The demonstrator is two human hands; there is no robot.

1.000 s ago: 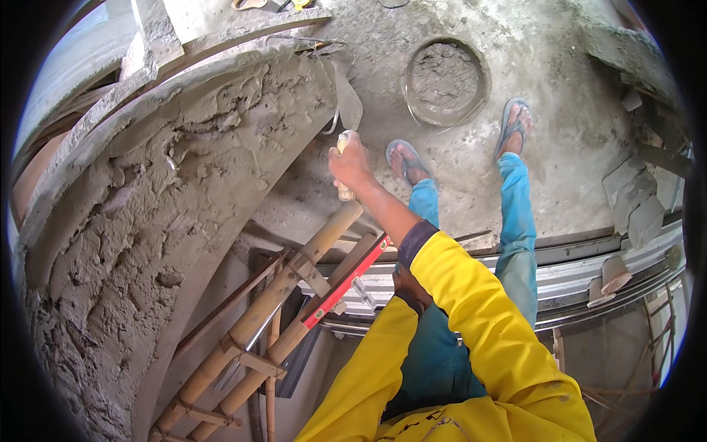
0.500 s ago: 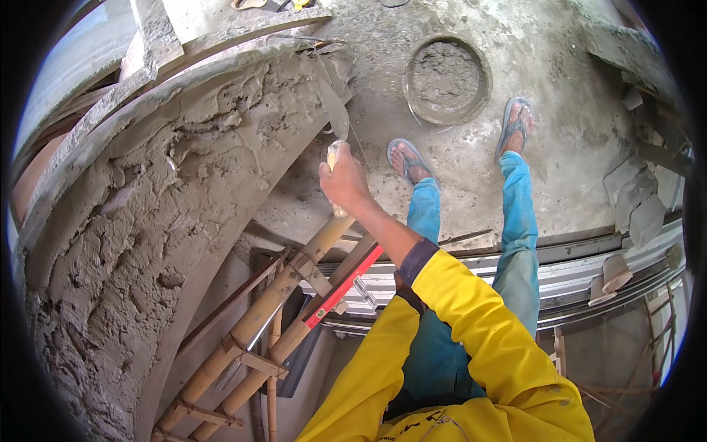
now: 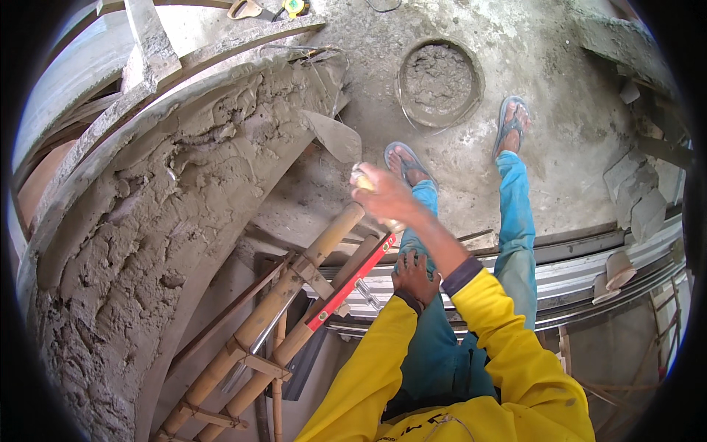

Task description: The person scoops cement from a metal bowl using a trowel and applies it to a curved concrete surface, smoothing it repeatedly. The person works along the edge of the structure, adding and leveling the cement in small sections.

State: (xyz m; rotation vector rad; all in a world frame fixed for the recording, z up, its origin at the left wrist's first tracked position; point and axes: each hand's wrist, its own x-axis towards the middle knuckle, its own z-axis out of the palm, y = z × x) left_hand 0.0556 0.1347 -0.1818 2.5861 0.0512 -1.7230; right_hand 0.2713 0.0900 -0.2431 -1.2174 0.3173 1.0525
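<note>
My right hand (image 3: pixel 387 193), slightly blurred, is closed around the pale handle of a trowel (image 3: pixel 336 138). The trowel's grey blade points up and left, its far end at the edge of a curved surface covered with rough wet mortar (image 3: pixel 147 221). My left hand (image 3: pixel 414 278) rests on my left knee with its fingers spread, holding nothing. Just left of it, a red spirit level (image 3: pixel 346 283) lies along one rail of a bamboo ladder (image 3: pixel 254 331).
A round bucket (image 3: pixel 479 88) of mortar (image 3: pixel 440 74) stands on the concrete floor beyond my sandalled feet. At the top lie a handsaw (image 3: pixel 247 9) and a yellow tape measure (image 3: pixel 296 7). Broken slabs (image 3: pixel 648 214) lie at the right, above metal rails (image 3: pixel 574 269).
My right hand has moved right and nearer to me with the trowel, whose blade has swung to point more leftward. My left hand, earlier hidden under the right arm, now shows on the knee.
</note>
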